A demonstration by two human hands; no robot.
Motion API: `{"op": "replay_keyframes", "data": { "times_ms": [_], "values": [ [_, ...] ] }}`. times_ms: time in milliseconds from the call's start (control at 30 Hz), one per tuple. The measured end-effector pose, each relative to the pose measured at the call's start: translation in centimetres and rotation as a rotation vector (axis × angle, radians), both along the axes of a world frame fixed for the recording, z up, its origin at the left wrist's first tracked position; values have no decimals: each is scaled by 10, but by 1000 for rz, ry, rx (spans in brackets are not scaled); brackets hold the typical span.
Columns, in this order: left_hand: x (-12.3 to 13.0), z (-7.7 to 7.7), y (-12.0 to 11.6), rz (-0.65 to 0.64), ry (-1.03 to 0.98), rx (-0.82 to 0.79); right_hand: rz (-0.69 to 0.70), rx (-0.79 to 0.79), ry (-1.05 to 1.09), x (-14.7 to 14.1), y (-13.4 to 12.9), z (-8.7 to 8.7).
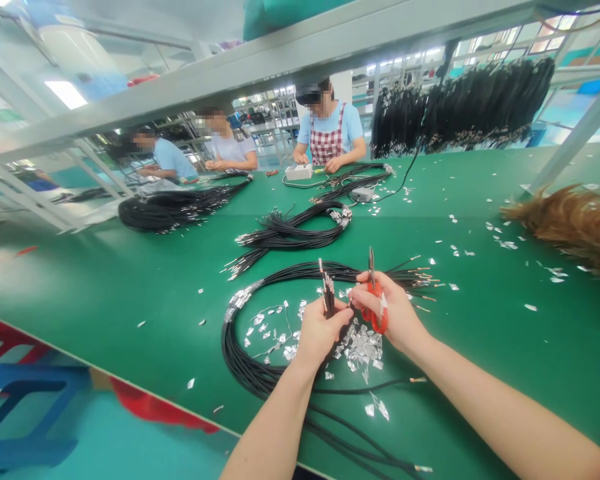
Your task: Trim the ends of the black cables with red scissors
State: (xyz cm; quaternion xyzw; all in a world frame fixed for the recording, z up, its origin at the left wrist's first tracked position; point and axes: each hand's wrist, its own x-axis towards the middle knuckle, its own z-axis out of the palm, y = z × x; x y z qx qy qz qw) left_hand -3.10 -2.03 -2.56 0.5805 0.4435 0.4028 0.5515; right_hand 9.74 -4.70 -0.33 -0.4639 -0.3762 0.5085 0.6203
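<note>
My left hand (320, 330) is closed around several black cables (329, 303), their stripped ends pointing up. In my right hand (387, 300) is a pair of scissors (376, 308) with red handles, blades upward; its thumb and finger pinch close to the left hand's fingertips, at what looks like a cable end. Below and around both hands lies a big coiled bundle of black cables (235, 333), wrapped with silvery tape at its left. Bare wire ends fan out at the right of the coil. Inside the loop is a heap of silvery foil scraps (363, 347).
More black cable bundles (300, 227) lie across the green table (170, 287). A brown bristly bundle (570, 223) rests at the right edge. Across the table a person in a checked apron (327, 137) works by a white box (299, 172). Blue and red stools (30, 407) stand at lower left.
</note>
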Motion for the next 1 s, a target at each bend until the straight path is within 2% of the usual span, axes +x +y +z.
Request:
{"op": "replay_keyframes", "data": {
  "times_ms": [133, 267, 567, 733, 833, 1000],
  "values": [
    [0, 0, -1, 96, 124, 123, -5, 14, -103, -7, -1, 3],
    [-1, 2, 0, 124, 145, 131, -15, 39, -131, -9, 0, 1],
    [1, 1, -2, 128, 18, 39, -57, 59, 23, -16, 6, -9],
    [-1, 4, 0, 139, -153, -45, -63, 30, -56, -19, 2, -16],
    [-3, 5, 1, 87, -178, -88, -25, 59, -297, -7, -3, -16],
    [-7, 7, 4, -37, -246, -166, 26, 234, -1193, 28, -11, -11]
  ]
}}
